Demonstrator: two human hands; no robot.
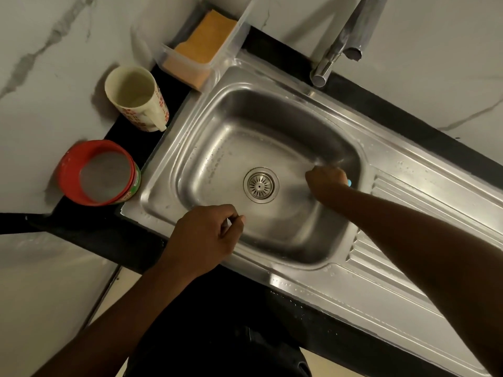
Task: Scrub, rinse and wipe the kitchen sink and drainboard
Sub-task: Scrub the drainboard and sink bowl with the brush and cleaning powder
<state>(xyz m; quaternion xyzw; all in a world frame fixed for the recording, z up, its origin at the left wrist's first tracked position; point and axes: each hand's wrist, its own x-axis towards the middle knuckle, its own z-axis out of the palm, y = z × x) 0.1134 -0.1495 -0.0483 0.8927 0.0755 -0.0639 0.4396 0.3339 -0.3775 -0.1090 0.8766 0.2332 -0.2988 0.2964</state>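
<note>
I see the rectangular stainless-steel sink point(231, 148) set in the black surface point(381, 110), its basin dull and streaked, with droplets on the left wall and a round slotted drain strainer point(260, 185) at the middle. The ridged steel drainboard point(386, 270) joins it on the right. My right hand point(325, 179) is pressed to the basin's right wall, gripping a light-blue item point(349, 182) I cannot identify. My left hand point(206, 238) is over the near rim, fingers curled, nothing visible in it.

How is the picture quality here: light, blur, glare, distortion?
Head view: dim, yellowish light; right hand, gripping a blue tool, and the basin wall by it smeared with motion blur; left hand sharp; mild glare on the sink rim; tap soft near the top edge; wide-angle bending of the edges.
</note>
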